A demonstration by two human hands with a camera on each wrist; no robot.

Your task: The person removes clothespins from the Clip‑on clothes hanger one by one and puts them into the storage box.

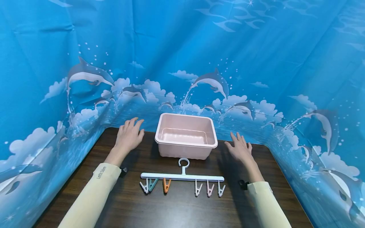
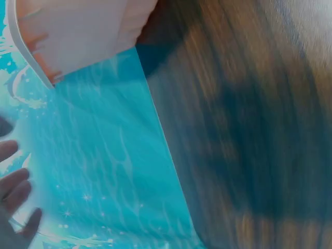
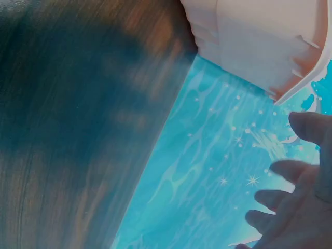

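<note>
A pale pink plastic bin (image 1: 186,150) stands near the back of the dark wooden table, and no contents show inside it. My left hand (image 1: 129,134) hovers to its left with loosely spread fingers, apart from the bin and holding nothing. On the other side, my right hand (image 1: 240,148) is held in the air, fingers spread, also holding nothing. In front of the bin lies a light blue hanger (image 1: 182,176) with its hook toward the bin. Along its bar are clothespins: white, green (image 1: 153,184), orange (image 1: 166,186), pale and pink (image 1: 210,189). Both wrist views show the bin's side beyond the fingers.
A blue curtain (image 1: 182,47) printed with dolphins and clouds hangs behind the table and along both sides. The table (image 1: 176,209) is brown wood grain, with its back edge close to the curtain. Dark bands sit at both wrists.
</note>
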